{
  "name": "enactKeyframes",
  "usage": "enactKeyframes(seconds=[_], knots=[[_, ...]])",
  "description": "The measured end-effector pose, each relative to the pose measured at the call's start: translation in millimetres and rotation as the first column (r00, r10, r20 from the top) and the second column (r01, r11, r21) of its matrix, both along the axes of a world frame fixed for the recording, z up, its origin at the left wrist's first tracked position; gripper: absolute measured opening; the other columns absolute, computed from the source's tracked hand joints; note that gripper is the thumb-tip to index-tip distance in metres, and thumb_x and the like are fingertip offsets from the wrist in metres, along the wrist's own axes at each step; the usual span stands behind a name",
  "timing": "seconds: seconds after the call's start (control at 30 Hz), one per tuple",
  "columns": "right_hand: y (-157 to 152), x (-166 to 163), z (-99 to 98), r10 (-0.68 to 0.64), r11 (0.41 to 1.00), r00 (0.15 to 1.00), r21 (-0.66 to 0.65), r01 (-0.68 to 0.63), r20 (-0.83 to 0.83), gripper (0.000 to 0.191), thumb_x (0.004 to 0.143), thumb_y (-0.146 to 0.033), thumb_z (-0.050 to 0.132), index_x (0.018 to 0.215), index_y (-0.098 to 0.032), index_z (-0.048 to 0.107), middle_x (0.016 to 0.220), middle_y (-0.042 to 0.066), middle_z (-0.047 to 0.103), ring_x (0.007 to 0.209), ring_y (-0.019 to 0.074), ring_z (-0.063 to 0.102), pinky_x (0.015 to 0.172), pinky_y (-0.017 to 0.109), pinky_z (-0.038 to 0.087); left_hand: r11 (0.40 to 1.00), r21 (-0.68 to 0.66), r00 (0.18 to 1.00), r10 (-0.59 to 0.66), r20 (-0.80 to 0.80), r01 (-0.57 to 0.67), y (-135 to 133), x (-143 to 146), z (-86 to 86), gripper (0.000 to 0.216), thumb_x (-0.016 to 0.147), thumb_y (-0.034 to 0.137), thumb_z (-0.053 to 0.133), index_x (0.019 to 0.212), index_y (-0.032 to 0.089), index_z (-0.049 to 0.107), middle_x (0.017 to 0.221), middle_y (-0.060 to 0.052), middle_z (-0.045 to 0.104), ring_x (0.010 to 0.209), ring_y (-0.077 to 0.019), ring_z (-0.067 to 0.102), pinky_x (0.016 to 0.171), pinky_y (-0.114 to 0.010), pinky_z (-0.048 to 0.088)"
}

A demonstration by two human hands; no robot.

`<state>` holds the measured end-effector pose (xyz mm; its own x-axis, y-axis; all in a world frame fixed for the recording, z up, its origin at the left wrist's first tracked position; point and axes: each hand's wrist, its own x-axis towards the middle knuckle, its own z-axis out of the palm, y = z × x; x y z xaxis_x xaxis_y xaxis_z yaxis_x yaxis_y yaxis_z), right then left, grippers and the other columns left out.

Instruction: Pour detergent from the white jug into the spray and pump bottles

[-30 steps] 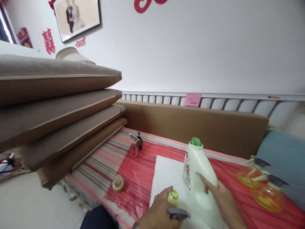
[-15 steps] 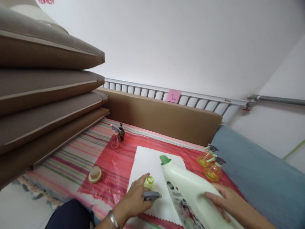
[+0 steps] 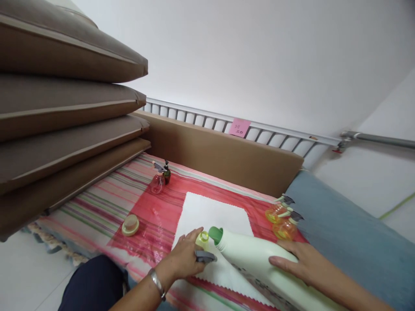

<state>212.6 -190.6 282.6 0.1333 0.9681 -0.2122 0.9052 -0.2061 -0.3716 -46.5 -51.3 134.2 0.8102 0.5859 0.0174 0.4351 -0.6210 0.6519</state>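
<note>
My left hand [image 3: 186, 258] is wrapped round a small yellow-green bottle [image 3: 202, 238] with an uncovered mouth. A grey trigger spray head [image 3: 205, 257] is also held among the left fingers. My right hand [image 3: 298, 262] grips a large pale green detergent jug [image 3: 251, 257], tilted nearly level. The jug's green pouring spout [image 3: 215, 235] sits just right of the small bottle's mouth, and I cannot make out any liquid flowing. Beneath them lies a white cloth [image 3: 214, 208] with a zigzag edge. The lower part of the small bottle is hidden by my left hand.
Two spray bottles with yellow liquid [image 3: 284, 229] stand at the right. A pink spray bottle [image 3: 158, 183] and a dark pump bottle [image 3: 167, 173] stand at the back left. A round pale lid-like container [image 3: 130, 225] lies left. Stacked brown cushions [image 3: 71, 103] rise at the left.
The jug has tipped further over, bringing its spout down and left to beside the small bottle's mouth. My left hand keeps its hold on the bottle and spray head.
</note>
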Motion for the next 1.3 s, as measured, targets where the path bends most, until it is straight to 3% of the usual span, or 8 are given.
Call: enactKeyframes(seconds=[0.4, 0.8, 0.93, 1.13, 1.3], knots=[[8, -2, 13.4, 0.038, 0.999, 0.991, -0.043, -0.033, 0.130, 0.047, 0.079, -0.064, 0.046, 0.078, -0.021, 0.063, 0.081, 0.005, 0.068, 0.076, 0.0250, 0.061, 0.069, 0.033, 0.045, 1.000, -0.017, 1.000, -0.021, -0.008, 0.021, 0, 1, 6.6, 0.030, 0.067, 0.029, 0.065, 0.097, 0.032, 0.069, 0.151, 0.002, 0.024, 0.133, -0.0263, 0.031, 0.107, -0.044, 0.027], [15, -9, 27.7, 0.100, 0.994, 0.975, -0.059, -0.090, 0.199, 0.041, 0.079, -0.060, 0.048, 0.085, -0.023, 0.064, 0.088, 0.006, 0.069, 0.082, 0.0263, 0.062, 0.073, 0.033, 0.044, 1.000, -0.010, 1.000, 0.000, -0.028, 0.000, 0, 3, 5.9, 0.029, 0.067, 0.029, 0.066, 0.096, 0.030, 0.069, 0.150, 0.001, 0.027, 0.132, -0.0263, 0.034, 0.107, -0.045, 0.028], [16, -11, 33.2, 0.085, 0.995, 0.970, -0.066, -0.072, 0.228, 0.037, 0.078, -0.057, 0.051, 0.088, -0.025, 0.064, 0.090, 0.004, 0.069, 0.082, 0.0256, 0.062, 0.071, 0.032, 0.043, 1.000, 0.001, 0.999, -0.015, -0.029, 0.015, 0, 3, 7.6, 0.028, 0.068, 0.030, 0.064, 0.095, 0.032, 0.069, 0.150, 0.002, 0.026, 0.129, -0.0272, 0.038, 0.106, -0.046, 0.029], [20, -22, 44.0, 0.094, 0.994, 0.958, -0.074, -0.077, 0.271, 0.032, 0.077, -0.054, 0.053, 0.084, -0.025, 0.065, 0.085, 0.003, 0.069, 0.079, 0.0249, 0.062, 0.068, 0.031, 0.042, 1.000, 0.011, 0.999, -0.009, -0.033, 0.009, -1, 3, 7.1, 0.026, 0.068, 0.032, 0.063, 0.092, 0.027, 0.070, 0.150, -0.004, 0.026, 0.128, -0.0285, 0.039, 0.106, -0.046, 0.030], [21, -27, 48.6, 0.105, 0.994, 0.956, -0.071, -0.089, 0.272, 0.029, 0.078, -0.051, 0.054, 0.084, -0.025, 0.065, 0.086, 0.004, 0.070, 0.079, 0.0257, 0.062, 0.066, 0.031, 0.042, 1.000, 0.009, 0.999, -0.009, -0.046, 0.009, -1, 3, 6.2, 0.026, 0.067, 0.032, 0.063, 0.093, 0.028, 0.070, 0.151, 0.001, 0.026, 0.129, -0.0285, 0.037, 0.107, -0.045, 0.029]])
